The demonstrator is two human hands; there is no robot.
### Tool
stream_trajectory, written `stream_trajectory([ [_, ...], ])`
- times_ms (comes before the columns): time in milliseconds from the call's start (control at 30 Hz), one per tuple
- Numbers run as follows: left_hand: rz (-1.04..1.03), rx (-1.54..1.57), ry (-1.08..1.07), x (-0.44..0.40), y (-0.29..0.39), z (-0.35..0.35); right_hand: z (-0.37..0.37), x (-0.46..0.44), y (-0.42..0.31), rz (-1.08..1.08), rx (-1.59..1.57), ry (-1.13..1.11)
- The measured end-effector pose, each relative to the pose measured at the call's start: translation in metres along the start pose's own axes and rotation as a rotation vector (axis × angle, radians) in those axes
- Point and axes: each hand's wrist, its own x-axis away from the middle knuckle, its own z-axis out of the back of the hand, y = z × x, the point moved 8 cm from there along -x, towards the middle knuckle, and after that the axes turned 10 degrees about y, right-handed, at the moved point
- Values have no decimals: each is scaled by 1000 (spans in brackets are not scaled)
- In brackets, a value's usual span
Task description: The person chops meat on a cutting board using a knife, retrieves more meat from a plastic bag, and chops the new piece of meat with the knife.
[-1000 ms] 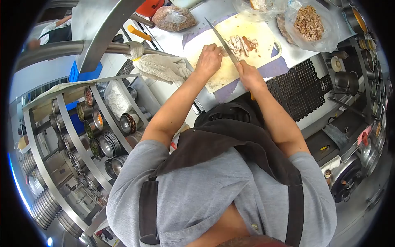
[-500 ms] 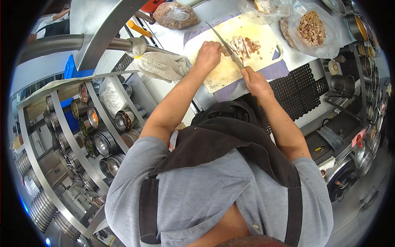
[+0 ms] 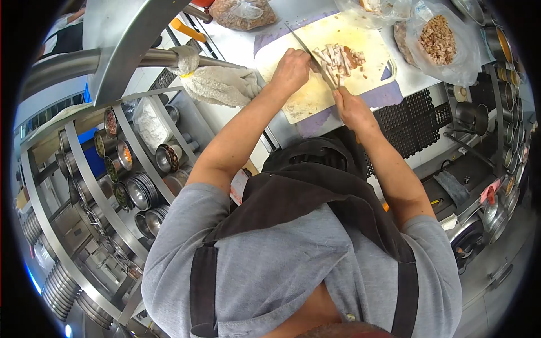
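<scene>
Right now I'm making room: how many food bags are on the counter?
4: the brown bag left of the board, the pale bag at its far edge, the open bag right of it, the overlapped bag beside that. More may be hidden.

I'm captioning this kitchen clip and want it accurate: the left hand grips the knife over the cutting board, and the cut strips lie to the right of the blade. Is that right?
Not quite: the head view shows the right hand gripping the knife. The rest holds: it is over the cutting board, with the cut strips right of the blade.
</scene>
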Motion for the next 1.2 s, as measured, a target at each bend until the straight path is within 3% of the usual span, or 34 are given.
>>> stream_trajectory([
  [267,2,-21,-25,-14,-10,1,-12,-36,-15,28,-86,114],
  [433,16,-38,24,-12,-10,0,-7,11,-2,-128,-105,-40],
  [633,-7,0,-26,-14,-9,1,-17,-57,-28,-66,-82,58],
  [867,111,-71,-26,-17,-5,1,3,-11,-7,-32,-115,80],
  [933,380,21,-42,-19,-12,-1,22,6,-2,-26,-173,143],
  [1200,377,41,-198,-33,13,3,67,21,52,-203,-216,212],
])
